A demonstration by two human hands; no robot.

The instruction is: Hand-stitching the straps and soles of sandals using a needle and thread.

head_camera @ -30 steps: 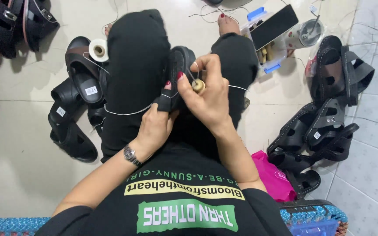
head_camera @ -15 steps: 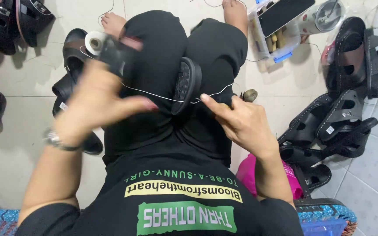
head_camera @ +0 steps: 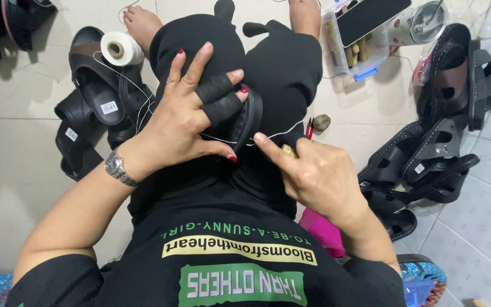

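Your left hand (head_camera: 191, 116) is clamped on the black sandal sole (head_camera: 249, 122), thumb under its near end and the two taped fingers (head_camera: 218, 98) pressed on its left face; the other fingers are fanned out loose; the sole stands on edge on your lap, long axis running near-to-far, right between your knees. Your right hand (head_camera: 319, 170) sits just right and a bit nearer; forefinger stretched out so its tip nearly touches the sole's near end, the rest curled together on a small brownish tool (head_camera: 288, 150), though I can't tell exactly what it is. The white thread (head_camera: 282, 133) runs from the sole off to the right across your knee, and another strand leads left toward the spool (head_camera: 121, 49) lying on the brown sandal (head_camera: 89, 59); so the thread is the thing between your two hands, and the left one is the nearer to the sole.

Around you on the floor: a heap of black sandals (head_camera: 427, 153) to the right; a clear plastic box (head_camera: 354, 48) far right with a phone (head_camera: 370, 18) on top; a cup (head_camera: 413, 24) beside it; red snips (head_camera: 309, 132) just past your right knee. Nothing blocks the sole itself.
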